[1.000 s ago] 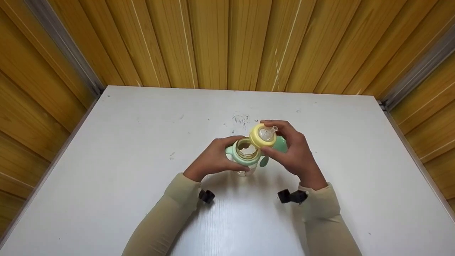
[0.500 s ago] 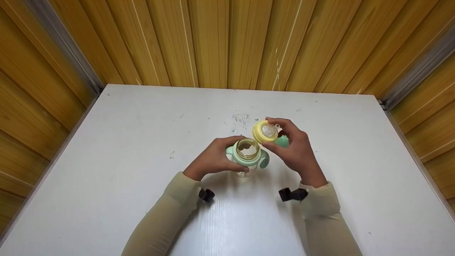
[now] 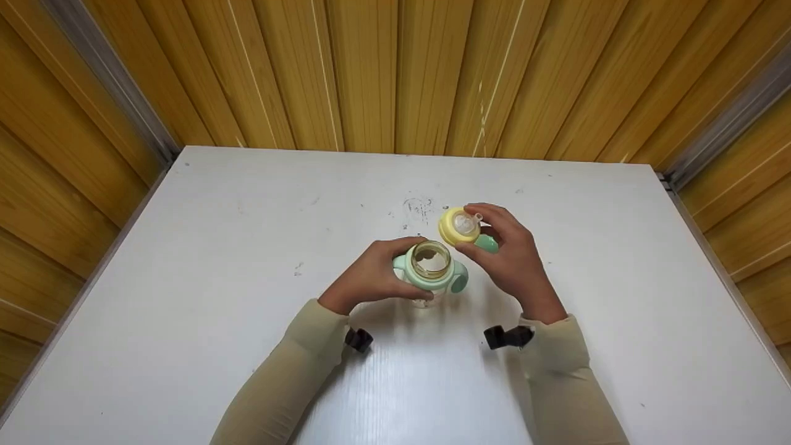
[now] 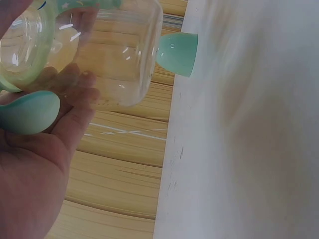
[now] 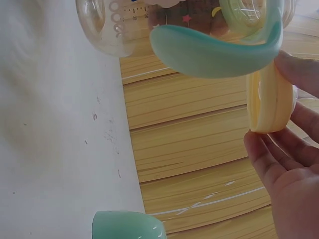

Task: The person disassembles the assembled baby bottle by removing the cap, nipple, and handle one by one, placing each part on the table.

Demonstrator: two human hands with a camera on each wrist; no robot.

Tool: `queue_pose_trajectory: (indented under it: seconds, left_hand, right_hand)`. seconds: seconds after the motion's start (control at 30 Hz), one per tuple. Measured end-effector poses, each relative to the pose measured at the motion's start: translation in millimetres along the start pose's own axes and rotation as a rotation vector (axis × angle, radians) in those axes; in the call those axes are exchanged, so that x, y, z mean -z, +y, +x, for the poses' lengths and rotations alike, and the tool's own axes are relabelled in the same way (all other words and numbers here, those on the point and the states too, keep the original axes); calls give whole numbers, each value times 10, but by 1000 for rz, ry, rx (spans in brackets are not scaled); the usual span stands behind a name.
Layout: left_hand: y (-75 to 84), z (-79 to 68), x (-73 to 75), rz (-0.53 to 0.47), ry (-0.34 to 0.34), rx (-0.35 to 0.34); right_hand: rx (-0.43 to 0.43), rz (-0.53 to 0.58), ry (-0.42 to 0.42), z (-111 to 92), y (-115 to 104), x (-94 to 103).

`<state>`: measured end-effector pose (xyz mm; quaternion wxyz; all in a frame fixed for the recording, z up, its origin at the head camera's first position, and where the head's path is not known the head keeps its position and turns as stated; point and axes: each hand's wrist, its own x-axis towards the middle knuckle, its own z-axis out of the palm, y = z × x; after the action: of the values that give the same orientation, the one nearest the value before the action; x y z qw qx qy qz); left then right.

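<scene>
A clear baby bottle (image 3: 431, 262) with a pale green collar and two handles is held upright by my left hand (image 3: 377, 272), thumb and fingers curled round it below its uncovered mouth. Its printed wall (image 5: 134, 25) shows in the right wrist view. My right hand (image 3: 510, 253) pinches the yellow nipple ring (image 3: 454, 228) by its edge, with the clear nipple pointing up and to the right. The ring is apart from the bottle, above and to the right of its mouth. A green dome-shaped cap (image 5: 127, 226) stands on the table, partly hidden behind my right hand in the head view.
The white table (image 3: 247, 210) bears dark scuff marks near its middle. Wood-patterned panels (image 3: 358, 74) enclose the back and both sides. A black wrist mount (image 3: 508, 337) sticks out from the right sleeve, and another one (image 3: 358, 340) from the left.
The nipple ring in my right hand has moved off the bottle's mouth, up and slightly right, uncovering the whole opening. My left hand and the bottle have stayed nearly still.
</scene>
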<state>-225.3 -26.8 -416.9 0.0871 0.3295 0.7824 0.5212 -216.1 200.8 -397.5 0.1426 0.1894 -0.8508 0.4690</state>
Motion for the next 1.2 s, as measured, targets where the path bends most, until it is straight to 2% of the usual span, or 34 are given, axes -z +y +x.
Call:
queue_pose_trajectory:
  seconds: [0.13, 0.23, 0.3, 0.4, 0.53, 0.63, 0.73, 0.9, 1.07, 1.2]
  left_hand:
    - [-138, 40, -38, 8, 1, -1]
    - [-267, 71, -69, 20, 4, -13]
    - [-299, 79, -77, 29, 6, -16]
    - [-286, 76, -80, 35, 4, -5]
    - [-161, 41, -63, 37, 6, 16]
    - [-55, 13, -42, 30, 5, 8]
    - [-26, 4, -36, 22, 0, -10]
    - [-102, 25, -57, 18, -2, -6]
    - [-259, 62, -85, 30, -1, -16]
    - [-296, 67, -86, 35, 0, -28]
  right_hand:
    - [-12, -11, -4, 13, 228, -36]
    - [-39, -24, -15, 12, 253, -50]
    - [-56, -28, -21, 13, 263, -64]
    - [-74, -41, -29, 14, 290, -86]
    - [-87, -65, -34, 17, 336, -112]
    - [-83, -70, -36, 14, 376, -125]
    - [-81, -61, -37, 10, 410, -133]
    - [-95, -58, -48, 3, 458, -138]
    - [-109, -72, -67, -2, 497, -152]
    - [-112, -77, -74, -5, 521, -172]
